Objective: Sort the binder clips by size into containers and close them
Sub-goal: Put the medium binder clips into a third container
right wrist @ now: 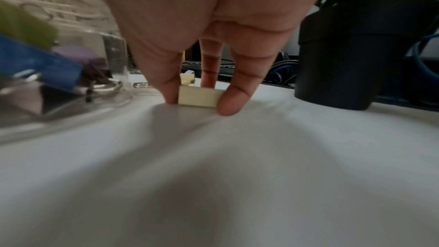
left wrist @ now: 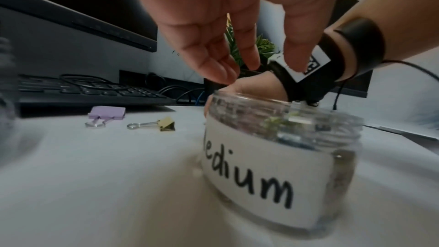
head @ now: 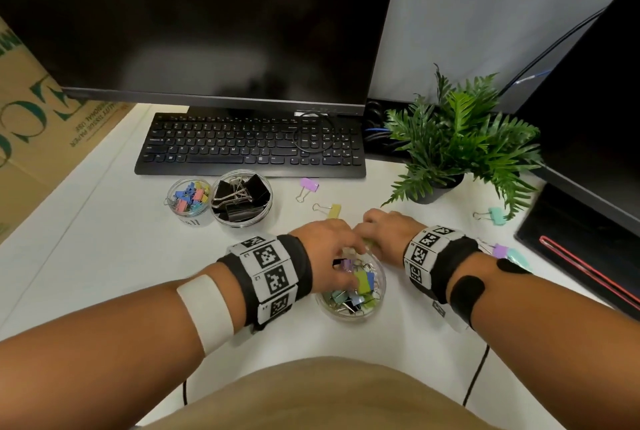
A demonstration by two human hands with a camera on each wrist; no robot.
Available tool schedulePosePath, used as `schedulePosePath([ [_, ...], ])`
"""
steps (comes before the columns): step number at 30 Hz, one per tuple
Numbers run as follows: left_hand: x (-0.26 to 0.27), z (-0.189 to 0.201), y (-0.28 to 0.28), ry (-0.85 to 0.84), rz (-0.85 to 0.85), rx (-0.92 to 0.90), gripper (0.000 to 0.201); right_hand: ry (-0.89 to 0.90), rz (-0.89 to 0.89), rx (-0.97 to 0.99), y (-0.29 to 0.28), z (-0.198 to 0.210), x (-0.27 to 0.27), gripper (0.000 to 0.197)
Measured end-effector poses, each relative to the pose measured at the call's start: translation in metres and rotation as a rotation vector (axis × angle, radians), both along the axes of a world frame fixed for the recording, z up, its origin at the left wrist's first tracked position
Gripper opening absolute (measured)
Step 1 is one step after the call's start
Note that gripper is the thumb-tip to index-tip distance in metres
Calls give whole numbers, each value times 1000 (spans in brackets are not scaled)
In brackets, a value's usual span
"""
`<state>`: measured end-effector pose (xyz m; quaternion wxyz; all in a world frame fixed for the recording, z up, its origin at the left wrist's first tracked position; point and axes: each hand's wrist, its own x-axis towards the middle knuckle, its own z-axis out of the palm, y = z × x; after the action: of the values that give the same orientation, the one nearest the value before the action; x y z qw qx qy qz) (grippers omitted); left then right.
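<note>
The right hand [right wrist: 204, 44] pinches a pale yellow clip [right wrist: 199, 98] on the desk [right wrist: 213, 176], thumb and finger at its two ends, just right of the open medium jar [left wrist: 280, 157], over which the left hand [left wrist: 213, 31] hovers with loose fingers.

Pale yellow clip [right wrist: 198, 98] — white desk [right wrist: 237, 176], black keyboard [head: 249, 142].

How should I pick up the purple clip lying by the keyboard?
Pinch the purple binder clip by its two flat painted sides, coming straight down from above. It lies flat on the white desk with its wire handles pointing toward you, so the wide body gives fingers more to hold than the thin loops. Nothing crowds it; the yellow binder clip lies apart.
</note>
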<state>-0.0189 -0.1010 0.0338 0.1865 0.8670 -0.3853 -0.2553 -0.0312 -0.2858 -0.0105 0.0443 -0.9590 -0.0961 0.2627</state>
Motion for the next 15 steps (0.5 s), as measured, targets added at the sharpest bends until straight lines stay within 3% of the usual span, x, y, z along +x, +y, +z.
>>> schedulePosePath([
  [4,8,-4,5,-56,85,13,44,-1,-116,-77,-16,-3,-21,34],
  [7,11,-1,8,-2,66,163,70,34,-217,-84,-29,1,-35,39],
  [11,2,-4,8,16,-5,230,92,-174,-372,135,-24,26,-47,34],
  [15,-7,-8,2,2,-15,214,96,-264,-287,350,12,61,-65,29],
])
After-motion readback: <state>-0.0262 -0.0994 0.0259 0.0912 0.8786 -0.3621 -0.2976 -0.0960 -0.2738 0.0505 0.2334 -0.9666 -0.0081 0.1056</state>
